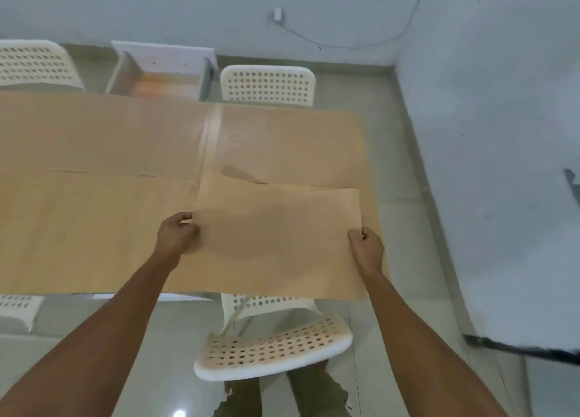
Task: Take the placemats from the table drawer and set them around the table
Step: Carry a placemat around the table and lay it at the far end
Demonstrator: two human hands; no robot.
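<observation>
Bare forearms reach in from the bottom edge, over a white perforated chair [276, 347] tucked at the near side of the table [94, 228]. Legs in olive trousers show below the chair seat. Left hand [177, 236] pinches the left edge of a tan placemat [276, 244], fingers curled over the edge. Right hand [367, 248] grips the placemat's right edge the same way. Placemat sits at the near right corner of the table, its near edge overhanging the table edge above the chair, its far edge bowed up slightly off the surface. More tan mats [288, 143] cover the far right and the left half of the table; edges blur, count unclear. Beyond the far table edge, an open drawer [163, 71] sticks out, white-fronted, with something orange-tan inside, unclear what. Two more white perforated chairs stand at the far side, one right of the drawer [268, 84], one left [34, 63]. Grey wall behind, with a cable running along it.
</observation>
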